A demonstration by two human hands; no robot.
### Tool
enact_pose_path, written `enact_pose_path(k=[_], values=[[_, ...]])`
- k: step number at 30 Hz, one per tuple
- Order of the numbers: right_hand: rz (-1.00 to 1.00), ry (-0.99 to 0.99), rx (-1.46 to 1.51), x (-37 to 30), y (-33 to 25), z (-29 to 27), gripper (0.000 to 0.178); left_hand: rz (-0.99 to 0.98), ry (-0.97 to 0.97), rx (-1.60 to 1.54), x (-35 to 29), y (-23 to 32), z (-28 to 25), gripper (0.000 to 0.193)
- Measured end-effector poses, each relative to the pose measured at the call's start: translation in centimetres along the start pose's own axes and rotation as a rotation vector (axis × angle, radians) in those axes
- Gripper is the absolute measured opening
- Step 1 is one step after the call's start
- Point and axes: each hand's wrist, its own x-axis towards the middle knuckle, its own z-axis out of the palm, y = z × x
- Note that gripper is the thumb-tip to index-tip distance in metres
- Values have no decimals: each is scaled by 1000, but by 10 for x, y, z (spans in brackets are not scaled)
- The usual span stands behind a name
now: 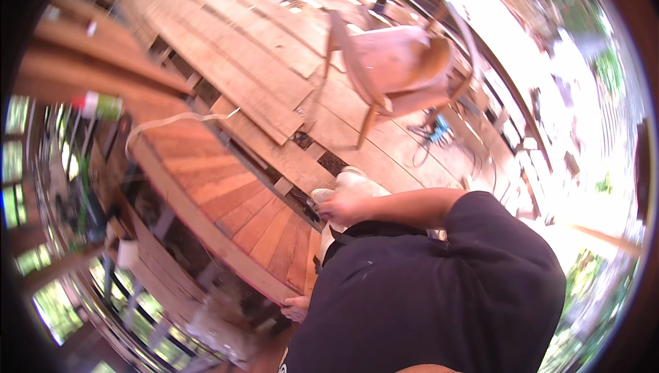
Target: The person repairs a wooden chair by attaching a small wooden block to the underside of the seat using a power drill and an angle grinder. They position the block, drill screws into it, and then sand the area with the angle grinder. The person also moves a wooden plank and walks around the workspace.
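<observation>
plank floor, sunlit. left hand touches the near end of the slatted wooden panel, which curves away forward-left; i cannot tell whether its fingers close. right hand, before the dark shirt: blurred, grip unclear to me. farther out: wooden chair, blue tool beside it.

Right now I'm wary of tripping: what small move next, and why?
Probably check your footing before stepping: a dark gap opens between the deck planks just beyond your right hand, and your left hand is at the edge of the reddish slatted panel.
</observation>
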Motion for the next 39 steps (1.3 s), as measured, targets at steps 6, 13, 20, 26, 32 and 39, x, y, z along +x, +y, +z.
enact_pose_path(k=[6,13,20,26,32,39], values=[[1317,274,-68,-268,74,-94,28,73,32,57,-1,14,25,48],[1648,586,51,-517,62,-31,37,276,-121,155,-45,66,58,48],[1809,496,233,-672,116,-74,43,609,-909,-546,-222,201,68,29],[1669,1102,516,-670,184,-174,26,1280,-1182,-265,-454,269,37,17],[1621,1095,270,-601,250,-227,23,1390,-1089,238,-519,305,124,22],[1500,669,444,-588,429,-194,38,1384,-1125,420,-580,282,242,19]])
